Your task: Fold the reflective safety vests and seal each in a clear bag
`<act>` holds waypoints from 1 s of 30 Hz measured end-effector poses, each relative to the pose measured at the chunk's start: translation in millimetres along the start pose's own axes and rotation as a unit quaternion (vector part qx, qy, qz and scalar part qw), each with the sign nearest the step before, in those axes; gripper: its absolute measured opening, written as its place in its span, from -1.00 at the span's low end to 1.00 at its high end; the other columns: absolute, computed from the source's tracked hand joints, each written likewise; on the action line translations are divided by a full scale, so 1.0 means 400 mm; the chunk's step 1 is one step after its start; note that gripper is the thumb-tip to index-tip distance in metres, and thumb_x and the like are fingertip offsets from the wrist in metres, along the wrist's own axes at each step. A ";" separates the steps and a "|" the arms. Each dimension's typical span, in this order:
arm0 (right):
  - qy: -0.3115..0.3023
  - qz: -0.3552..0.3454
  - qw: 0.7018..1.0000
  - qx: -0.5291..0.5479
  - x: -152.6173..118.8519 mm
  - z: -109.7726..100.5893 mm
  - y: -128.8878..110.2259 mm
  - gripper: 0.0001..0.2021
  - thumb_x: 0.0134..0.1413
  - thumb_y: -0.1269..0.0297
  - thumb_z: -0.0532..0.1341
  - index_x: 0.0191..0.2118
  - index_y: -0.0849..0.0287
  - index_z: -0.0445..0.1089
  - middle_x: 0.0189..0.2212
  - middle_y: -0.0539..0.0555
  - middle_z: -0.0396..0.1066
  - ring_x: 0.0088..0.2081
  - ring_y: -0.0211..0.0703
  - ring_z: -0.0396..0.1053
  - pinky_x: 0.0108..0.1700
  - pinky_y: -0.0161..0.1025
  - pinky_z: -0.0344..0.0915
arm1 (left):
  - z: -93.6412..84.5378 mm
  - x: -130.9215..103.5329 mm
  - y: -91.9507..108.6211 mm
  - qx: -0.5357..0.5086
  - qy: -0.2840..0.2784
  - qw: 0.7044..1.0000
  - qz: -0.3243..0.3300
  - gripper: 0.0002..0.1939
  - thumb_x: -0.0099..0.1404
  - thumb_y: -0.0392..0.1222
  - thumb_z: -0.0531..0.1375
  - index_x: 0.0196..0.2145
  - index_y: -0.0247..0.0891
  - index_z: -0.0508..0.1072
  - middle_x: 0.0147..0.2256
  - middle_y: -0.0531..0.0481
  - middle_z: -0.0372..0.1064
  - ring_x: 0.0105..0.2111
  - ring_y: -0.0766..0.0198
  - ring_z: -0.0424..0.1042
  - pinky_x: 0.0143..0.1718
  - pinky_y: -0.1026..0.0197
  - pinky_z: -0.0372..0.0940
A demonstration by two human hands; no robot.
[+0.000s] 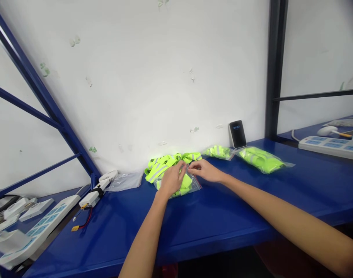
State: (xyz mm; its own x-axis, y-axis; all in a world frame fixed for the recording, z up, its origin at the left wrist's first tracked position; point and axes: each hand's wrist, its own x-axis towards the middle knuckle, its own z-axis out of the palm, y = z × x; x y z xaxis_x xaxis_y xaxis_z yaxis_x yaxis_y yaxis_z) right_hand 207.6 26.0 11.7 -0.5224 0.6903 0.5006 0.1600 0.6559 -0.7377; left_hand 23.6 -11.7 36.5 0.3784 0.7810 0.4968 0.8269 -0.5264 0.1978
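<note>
A clear zip bag (196,184) with a folded neon-yellow reflective strap (184,187) inside lies on the blue table. My left hand (173,178) rests over the bag, its fingers closed at the bag's upper edge. From the right, my right hand (203,170) pinches the same edge near its top right corner. Just behind the bag, against the wall, is a loose heap of neon-yellow straps with grey reflective stripes (160,168). My hands cover part of the bag's mouth, so I cannot tell whether it is sealed.
Two filled bags, one by the wall (218,151) and one farther right (261,159), lie on the blue table (222,220). A black-faced clock (238,134) stands behind them. At left are flat clear bags (125,181), a white fan (108,176) and a power strip (40,227).
</note>
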 end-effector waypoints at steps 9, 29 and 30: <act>0.066 -0.003 0.997 -0.027 0.002 0.022 -0.004 -0.70 0.11 0.11 0.17 -0.36 0.25 0.51 -0.44 0.05 0.48 -0.41 -0.18 0.34 -0.32 -0.28 0.24 | 0.006 0.003 -0.005 0.017 0.001 1.000 0.003 -0.69 0.45 -0.07 -0.16 -0.16 -0.11 0.34 -0.32 0.03 0.46 -0.34 0.20 0.41 -0.36 0.24 0.11; 0.074 -0.007 0.997 -0.033 -0.005 0.034 0.006 -0.66 0.15 0.09 0.15 -0.25 0.25 0.55 -0.34 0.07 0.55 -0.30 -0.04 0.44 -0.22 -0.20 0.32 | 0.001 0.003 0.000 0.011 -0.010 1.000 -0.009 -0.68 0.46 -0.07 -0.18 -0.16 -0.13 0.33 -0.33 0.01 0.45 -0.35 0.20 0.42 -0.37 0.25 0.12; 0.078 -0.008 0.996 -0.035 -0.004 0.035 0.007 -0.66 0.15 0.09 0.15 -0.26 0.25 0.55 -0.35 0.08 0.55 -0.31 -0.05 0.44 -0.22 -0.20 0.32 | 0.002 0.003 0.000 0.010 -0.009 1.000 -0.006 -0.68 0.46 -0.08 -0.18 -0.16 -0.13 0.33 -0.33 0.01 0.45 -0.35 0.20 0.42 -0.37 0.25 0.12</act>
State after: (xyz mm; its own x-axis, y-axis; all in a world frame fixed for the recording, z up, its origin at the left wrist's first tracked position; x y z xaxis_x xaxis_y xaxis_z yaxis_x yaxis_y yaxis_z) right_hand 197.2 22.2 2.5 -0.3901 0.7146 0.5807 0.2140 0.6837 -0.6976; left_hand 24.2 -10.5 36.3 0.3750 0.7931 0.4799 0.8395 -0.5101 0.1870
